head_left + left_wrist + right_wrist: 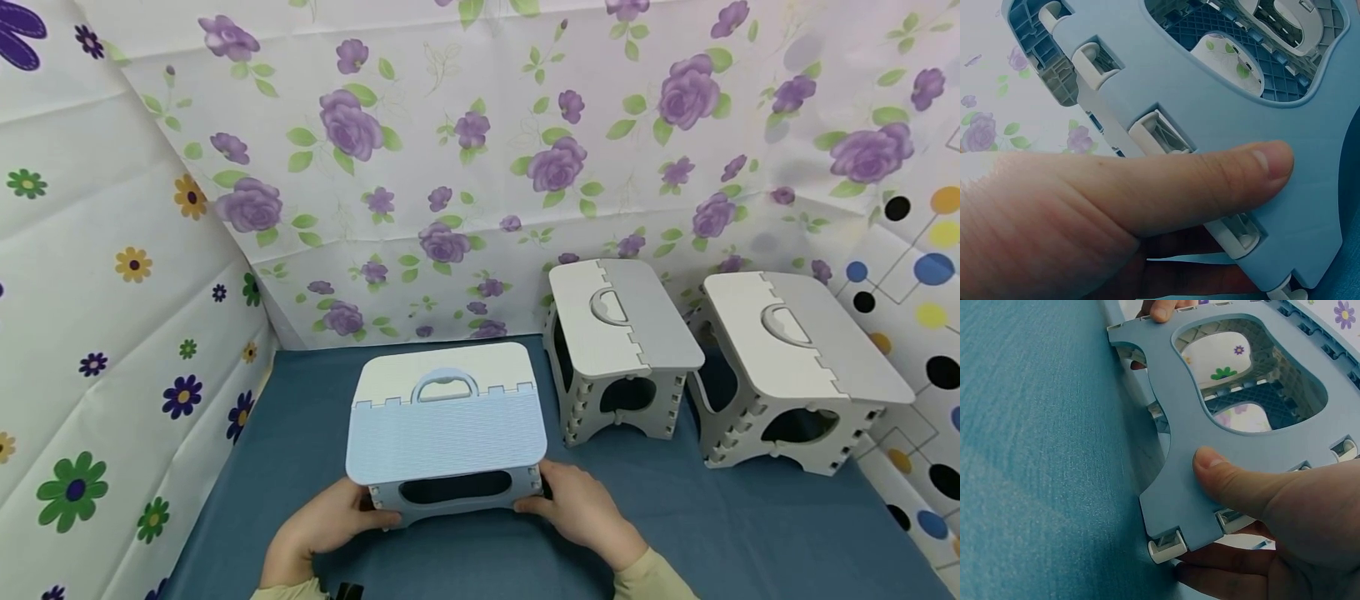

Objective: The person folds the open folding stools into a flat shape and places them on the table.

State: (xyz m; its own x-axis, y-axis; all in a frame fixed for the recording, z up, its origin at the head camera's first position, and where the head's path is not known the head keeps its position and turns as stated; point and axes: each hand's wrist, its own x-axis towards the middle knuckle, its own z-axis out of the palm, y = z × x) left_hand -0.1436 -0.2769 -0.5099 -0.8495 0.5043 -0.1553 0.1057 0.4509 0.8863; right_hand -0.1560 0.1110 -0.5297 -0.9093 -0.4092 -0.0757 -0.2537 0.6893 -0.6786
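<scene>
A blue and white folding step stool [450, 437] stands unfolded in front of me, its top facing up with a blue carry handle in the middle. My left hand [330, 521] grips its lower left front corner. In the left wrist view, the thumb [1235, 175] lies flat on the blue front panel [1297, 156], fingers behind the hinged edge. At the lower right corner my right hand [581, 508] holds the stool likewise, thumb [1216, 472] on the front panel and fingers round the side. Whether its feet touch the table is hard to tell.
Two grey and white folding stools, a nearer one [626, 321] and another [802, 337] farther right, stand unfolded on the blue tablecloth [480, 567]. A rose-patterned sheet [450, 167] hangs behind; a flower-patterned sheet [97, 333] on the left and a dotted sheet [915, 292] on the right.
</scene>
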